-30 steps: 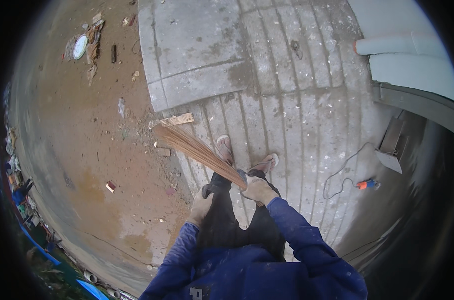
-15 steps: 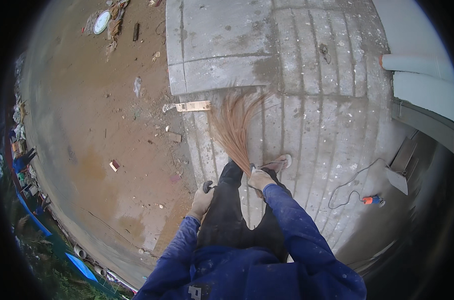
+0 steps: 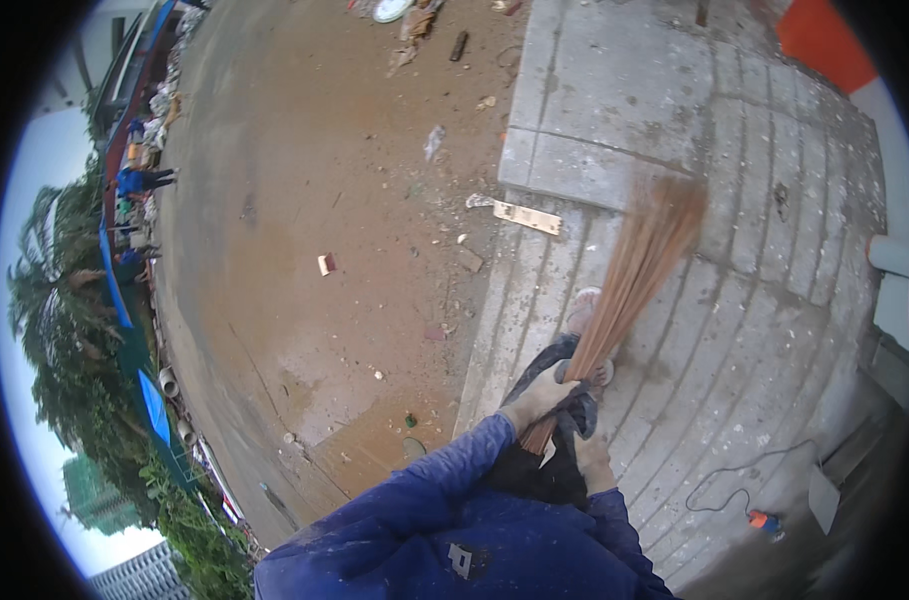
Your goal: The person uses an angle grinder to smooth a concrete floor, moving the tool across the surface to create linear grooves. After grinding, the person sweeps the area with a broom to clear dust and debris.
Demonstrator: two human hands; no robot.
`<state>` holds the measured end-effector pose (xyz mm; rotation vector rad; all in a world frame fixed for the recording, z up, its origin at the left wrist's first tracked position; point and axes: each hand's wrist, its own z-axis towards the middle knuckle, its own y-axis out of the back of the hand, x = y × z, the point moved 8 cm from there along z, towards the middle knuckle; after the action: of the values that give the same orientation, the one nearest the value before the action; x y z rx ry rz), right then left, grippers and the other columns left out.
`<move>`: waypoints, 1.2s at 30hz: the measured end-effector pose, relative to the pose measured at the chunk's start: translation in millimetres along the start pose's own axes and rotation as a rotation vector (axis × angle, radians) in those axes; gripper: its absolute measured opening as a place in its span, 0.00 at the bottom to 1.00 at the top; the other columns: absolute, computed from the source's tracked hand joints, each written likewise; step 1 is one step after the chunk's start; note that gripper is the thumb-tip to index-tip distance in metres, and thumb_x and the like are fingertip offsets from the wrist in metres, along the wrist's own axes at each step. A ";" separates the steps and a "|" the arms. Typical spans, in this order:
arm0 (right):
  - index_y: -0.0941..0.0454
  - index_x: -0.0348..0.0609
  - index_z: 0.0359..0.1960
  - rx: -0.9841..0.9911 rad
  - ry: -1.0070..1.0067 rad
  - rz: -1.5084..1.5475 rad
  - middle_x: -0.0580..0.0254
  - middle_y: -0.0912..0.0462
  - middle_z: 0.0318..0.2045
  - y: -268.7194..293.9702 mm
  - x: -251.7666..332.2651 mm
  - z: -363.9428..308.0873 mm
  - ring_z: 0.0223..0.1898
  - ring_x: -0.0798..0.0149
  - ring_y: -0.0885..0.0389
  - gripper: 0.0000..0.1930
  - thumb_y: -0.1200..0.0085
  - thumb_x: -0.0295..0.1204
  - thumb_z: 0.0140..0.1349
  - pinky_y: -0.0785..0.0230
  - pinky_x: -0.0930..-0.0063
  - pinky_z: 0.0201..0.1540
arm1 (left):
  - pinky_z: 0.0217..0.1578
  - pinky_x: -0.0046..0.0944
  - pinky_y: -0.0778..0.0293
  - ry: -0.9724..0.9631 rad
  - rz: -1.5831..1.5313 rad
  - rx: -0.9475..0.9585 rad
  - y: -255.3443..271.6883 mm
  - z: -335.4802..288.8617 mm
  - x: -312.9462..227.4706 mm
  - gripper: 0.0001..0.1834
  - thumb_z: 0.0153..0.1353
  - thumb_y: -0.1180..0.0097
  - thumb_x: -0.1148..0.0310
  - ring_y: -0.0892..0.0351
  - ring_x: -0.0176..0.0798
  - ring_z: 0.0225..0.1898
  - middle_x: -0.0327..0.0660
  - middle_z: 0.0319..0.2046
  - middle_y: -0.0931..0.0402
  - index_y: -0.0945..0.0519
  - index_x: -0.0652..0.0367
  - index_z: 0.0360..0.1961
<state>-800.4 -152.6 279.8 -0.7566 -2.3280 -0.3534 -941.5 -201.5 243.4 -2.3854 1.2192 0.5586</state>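
Observation:
A broom of thin brown twigs point(image 3: 629, 280) slants up and to the right over the concrete, its bristle end smeared by motion. My left hand point(image 3: 536, 397), in a pale glove, is closed round the bundle low down, near its butt end. To the right of that butt end is my right hand point(image 3: 594, 462), also gloved and close to my dark trousers. Its fingers do not show clearly, and it appears apart from the twigs. My sandalled feet stand under the broom.
Beyond my left hand, a pale printed strip point(image 3: 526, 217) lies at the concrete's edge. Wet brown ground point(image 3: 304, 230) with debris spreads left. An orange corded power tool point(image 3: 763, 521) lies lower right. People point(image 3: 139, 182) stand far left; an orange panel point(image 3: 824, 45) is at upper right.
The broom has passed from my right hand to my left and swung to the right. My right hand has drawn back toward my body. The view has turned left.

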 end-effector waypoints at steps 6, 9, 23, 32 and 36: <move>0.29 0.43 0.68 -0.119 -0.204 -0.828 0.43 0.19 0.59 19.5 -133.2 6.6 0.61 0.40 0.21 0.33 0.37 0.45 0.64 0.26 0.48 0.60 | 0.53 0.55 0.23 -0.116 0.931 0.004 -23.6 3.1 8.1 0.31 0.60 0.36 0.49 0.16 0.62 0.51 0.60 0.44 0.16 0.25 0.61 0.55; 0.27 0.42 0.65 -0.051 -0.196 -0.844 0.43 0.19 0.59 1.3 -178.0 -7.4 0.60 0.40 0.21 0.33 0.35 0.45 0.62 0.27 0.49 0.60 | 0.51 0.55 0.22 -0.135 1.042 0.117 -59.7 13.9 36.8 0.32 0.58 0.36 0.48 0.14 0.60 0.48 0.59 0.42 0.15 0.23 0.64 0.53; 0.26 0.45 0.65 -0.083 -0.272 -0.850 0.49 0.21 0.59 -72.4 -179.6 -34.2 0.64 0.44 0.25 0.34 0.38 0.52 0.62 0.35 0.45 0.66 | 0.25 0.47 0.19 0.250 0.092 -0.413 218.3 169.7 206.7 0.26 0.60 0.30 0.50 0.15 0.48 0.24 0.50 0.27 0.17 0.16 0.67 0.38; 0.26 0.47 0.65 -0.062 -0.362 -0.911 0.51 0.21 0.59 -115.2 -187.9 -35.4 0.64 0.45 0.25 0.34 0.38 0.52 0.62 0.35 0.45 0.66 | 0.16 0.44 0.24 0.107 -0.365 -0.588 239.9 11.9 209.3 0.16 0.71 0.37 0.60 0.23 0.40 0.16 0.42 0.25 0.25 0.28 0.58 0.48; 0.24 0.47 0.62 -0.113 -0.336 -0.969 0.50 0.18 0.58 -117.8 -181.1 -35.1 0.61 0.45 0.22 0.32 0.38 0.52 0.62 0.32 0.48 0.65 | 0.30 0.42 0.19 -0.009 0.304 -0.218 159.6 -4.6 213.8 0.26 0.66 0.35 0.60 0.13 0.38 0.28 0.48 0.34 0.16 0.27 0.61 0.60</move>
<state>-741.7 -338.5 180.4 0.3657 -2.8765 -0.8174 -957.2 -431.9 109.7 -2.3795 1.6037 0.8324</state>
